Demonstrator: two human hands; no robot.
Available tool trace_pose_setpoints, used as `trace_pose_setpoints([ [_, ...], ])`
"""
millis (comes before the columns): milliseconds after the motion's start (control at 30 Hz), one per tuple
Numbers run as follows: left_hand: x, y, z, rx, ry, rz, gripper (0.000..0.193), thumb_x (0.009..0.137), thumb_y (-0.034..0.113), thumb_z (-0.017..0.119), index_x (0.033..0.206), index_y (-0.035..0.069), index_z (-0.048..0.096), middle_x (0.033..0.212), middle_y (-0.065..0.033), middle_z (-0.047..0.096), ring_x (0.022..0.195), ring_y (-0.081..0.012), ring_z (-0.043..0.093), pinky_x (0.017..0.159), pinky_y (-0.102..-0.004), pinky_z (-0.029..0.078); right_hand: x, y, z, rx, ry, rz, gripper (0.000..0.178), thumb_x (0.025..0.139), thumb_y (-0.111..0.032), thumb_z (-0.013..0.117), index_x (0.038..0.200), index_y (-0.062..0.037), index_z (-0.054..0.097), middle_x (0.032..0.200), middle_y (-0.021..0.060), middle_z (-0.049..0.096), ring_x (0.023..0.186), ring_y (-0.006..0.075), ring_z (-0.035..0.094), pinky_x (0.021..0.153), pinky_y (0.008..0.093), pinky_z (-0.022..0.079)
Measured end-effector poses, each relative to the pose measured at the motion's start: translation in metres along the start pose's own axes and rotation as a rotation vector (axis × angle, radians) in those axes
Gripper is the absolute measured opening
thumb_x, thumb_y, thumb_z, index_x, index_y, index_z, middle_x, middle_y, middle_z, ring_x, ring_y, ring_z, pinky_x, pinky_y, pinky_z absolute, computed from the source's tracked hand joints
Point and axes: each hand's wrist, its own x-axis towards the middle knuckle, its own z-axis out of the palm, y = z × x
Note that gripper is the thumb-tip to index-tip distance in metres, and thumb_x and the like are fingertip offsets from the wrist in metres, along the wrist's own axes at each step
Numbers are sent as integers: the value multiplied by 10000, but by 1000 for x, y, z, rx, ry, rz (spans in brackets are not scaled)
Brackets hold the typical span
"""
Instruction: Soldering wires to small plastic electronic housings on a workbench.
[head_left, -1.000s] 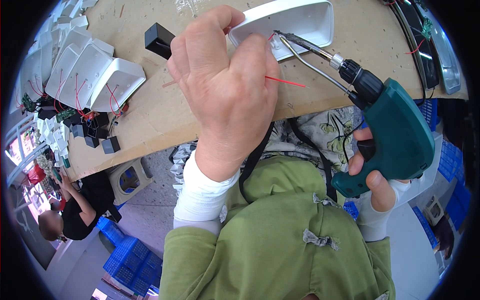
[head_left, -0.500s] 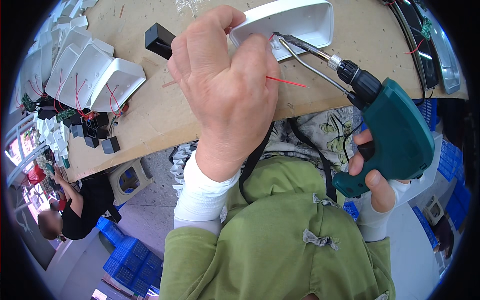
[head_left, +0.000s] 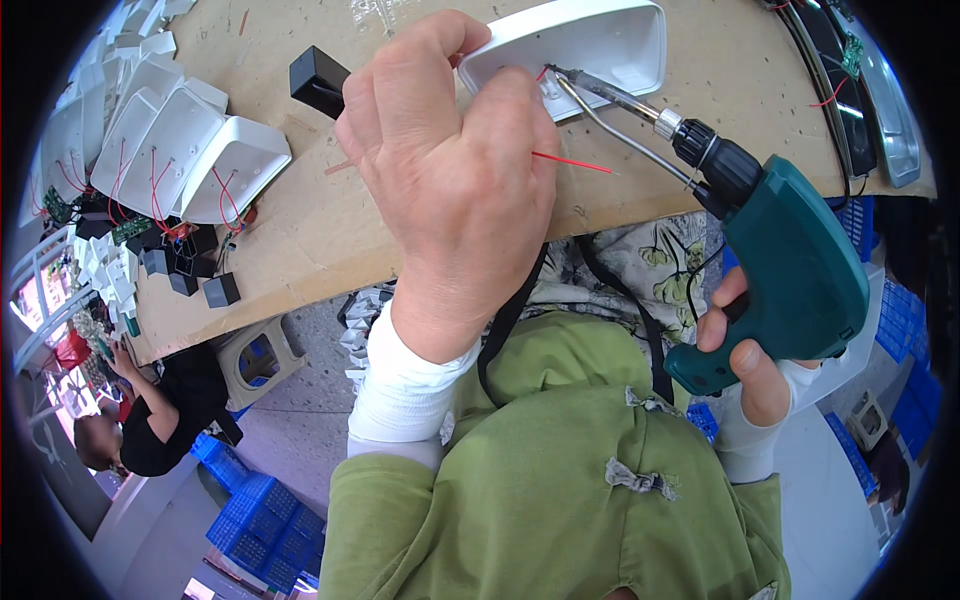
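My right hand [head_left: 745, 340] is wrapped round the grip of a dark green soldering gun [head_left: 800, 260]. The gun's tip reaches inside a white plastic housing [head_left: 635, 45], beside a short stretch of red wire there. A thin metal tube runs from the gun to the same spot. My left hand [head_left: 455, 150] is closed over the housing's near left side, with one finger at its rim. From that hand sticks out the bare-ended tail of a red wire [head_left: 575, 161]; the fingertips pinching it are hidden.
White housings [head_left: 235, 170] with red wires stand in a row at the left of the table [head_left: 290, 245]. A black box [head_left: 318, 82] lies left of my hand; several small black boxes [head_left: 222, 290] sit near the edge. Long clear-covered parts [head_left: 885, 90] lie at right. A co-worker [head_left: 170, 410] is at lower left.
The soldering gun and both my hands have hardly moved. The co-worker at the lower left has shifted slightly.
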Motion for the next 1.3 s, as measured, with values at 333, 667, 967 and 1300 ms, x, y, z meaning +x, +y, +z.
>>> trace_pose_setpoints([
  [333,0,-1,-2,-13,0,-6,98,692,79,685,779,41,660,962,-107,568,897,-253,505,821,-359,364,-2,-3,4,-11,20,-13,567,669,-111,756,1153,41,503,916,122,594,695,175,606,605,295,509],
  [667,0,-1,-2,-10,11,-6,101,687,77,686,778,43,661,964,-101,569,885,-249,507,800,-358,366,-4,-4,3,-41,9,-19,569,676,-94,750,1166,48,499,927,135,597,698,173,610,620,294,523],
  [967,-1,-2,0,-10,21,-5,96,684,76,679,773,44,661,963,-104,576,877,-254,511,792,-362,371,-6,-3,3,-156,9,-55,613,717,-245,732,1160,85,468,971,162,552,672,171,586,563,266,487],
  [1300,0,-1,1,-2,26,1,95,680,75,674,768,40,661,964,-106,578,879,-260,513,788,-367,372,-7,-3,3,-148,1,-94,625,727,-234,720,1190,86,448,995,178,550,678,169,588,569,268,495],
])
